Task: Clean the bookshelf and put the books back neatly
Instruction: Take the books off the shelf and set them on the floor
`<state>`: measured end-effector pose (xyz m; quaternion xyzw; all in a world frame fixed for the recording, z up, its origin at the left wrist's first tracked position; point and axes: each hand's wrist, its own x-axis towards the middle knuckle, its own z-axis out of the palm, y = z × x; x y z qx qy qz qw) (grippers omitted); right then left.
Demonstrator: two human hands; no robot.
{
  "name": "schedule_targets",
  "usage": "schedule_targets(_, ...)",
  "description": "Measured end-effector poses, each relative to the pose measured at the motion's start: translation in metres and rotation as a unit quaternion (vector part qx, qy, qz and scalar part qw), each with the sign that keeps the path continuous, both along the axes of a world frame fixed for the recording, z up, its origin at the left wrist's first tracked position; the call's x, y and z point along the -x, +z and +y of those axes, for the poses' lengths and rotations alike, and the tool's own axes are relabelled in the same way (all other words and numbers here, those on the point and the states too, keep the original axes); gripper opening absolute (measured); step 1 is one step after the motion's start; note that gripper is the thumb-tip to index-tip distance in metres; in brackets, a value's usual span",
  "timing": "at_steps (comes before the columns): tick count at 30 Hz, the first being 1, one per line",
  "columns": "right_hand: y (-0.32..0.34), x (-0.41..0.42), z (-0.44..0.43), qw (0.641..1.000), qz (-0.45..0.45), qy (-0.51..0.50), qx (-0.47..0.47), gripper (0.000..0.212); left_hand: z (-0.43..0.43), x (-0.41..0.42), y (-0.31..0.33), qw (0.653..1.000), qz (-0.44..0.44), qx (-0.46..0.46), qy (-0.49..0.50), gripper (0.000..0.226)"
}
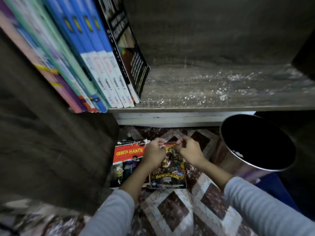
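"Newsflash!" book (170, 178) flat on the floor, its far edge pinched by the left hand (154, 151) and the right hand (190, 150).
The glossy rectangular cover lies on a diamond-patterned mat (172, 210), long axis running away from the person toward the wood-grain shelf board (204, 86), which is speckled with white dust. 1 red-covered book (127, 154) lies just beside it on the left. Slim paperbacks (85, 57) lean on the shelf, and a round shiny metal bin (228, 160) stands to the right.

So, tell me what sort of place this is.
Probably a room at home: a dusty wooden bookshelf holding a row of books, a patterned rug on the floor, and a metal bin nearby.
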<state>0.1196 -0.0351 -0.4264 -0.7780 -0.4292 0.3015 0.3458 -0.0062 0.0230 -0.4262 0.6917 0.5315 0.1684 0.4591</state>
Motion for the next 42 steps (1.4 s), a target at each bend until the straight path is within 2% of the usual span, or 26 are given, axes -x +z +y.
schedule_targets(7, 0.095, 0.021, -0.025, 0.991, -0.056, 0.019, -0.123, 0.007, -0.025, 0.025, 0.094, 0.993, -0.044, -0.106, 0.015, 0.017)
schedule_targets(14, 0.162, 0.045, -0.032, 0.971, -0.096, 0.036, -0.214, 0.004, -0.043, 0.054, 0.183, 0.966, -0.053, -0.251, -0.007, 0.016)
schedule_targets(20, 0.222, 0.064, -0.01, 0.947, -0.112, 0.045, -0.298, 0.01, -0.03, 0.075, 0.246, 0.913, -0.045, -0.401, 0.052, 0.024)
schedule_targets(23, 0.256, 0.074, 0.01, 0.935, -0.124, 0.073, -0.325, 0.029, -0.012, 0.084, 0.277, 0.872, -0.048, -0.476, 0.108, 0.03)
schedule_targets(25, 0.276, 0.081, 0.023, 0.934, -0.139, 0.103, -0.313, 0.043, 0.001, 0.089, 0.295, 0.856, -0.046, -0.494, 0.144, 0.038)
schedule_targets(29, 0.3, 0.089, 0.049, 0.93, -0.164, 0.14, -0.298, 0.057, 0.022, 0.097, 0.312, 0.842, 0.038, -0.513, 0.162, 0.057)
schedule_targets(33, 0.313, 0.09, 0.076, 0.93, -0.168, 0.164, -0.284, 0.059, 0.037, 0.106, 0.308, 0.811, 0.149, -0.544, 0.152, 0.06)
schedule_targets(42, 0.333, 0.092, 0.091, 0.911, -0.175, 0.215, -0.306, 0.042, 0.042, 0.112, 0.304, 0.789, 0.182, -0.569, 0.141, 0.073)
